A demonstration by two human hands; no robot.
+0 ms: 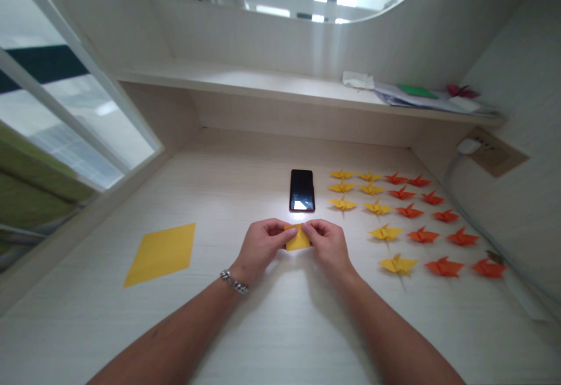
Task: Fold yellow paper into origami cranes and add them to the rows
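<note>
Both my hands meet over the middle of the pale wooden desk [272,326]. My left hand [262,243], with a metal bracelet on its wrist, pinches the left side of a small folded yellow paper [298,239]. My right hand [328,243] pinches the paper's right side, fingers closed on its top edge. The paper lies low over the desk, partly covered by my fingers.
A black phone [302,190] lies just beyond my hands. Rows of yellow paper cranes [385,232] and orange paper cranes [443,266] fill the desk's right side. A flat yellow paper sheet [161,253] lies at left. A shelf [280,84] behind holds papers; a cable runs along the right wall.
</note>
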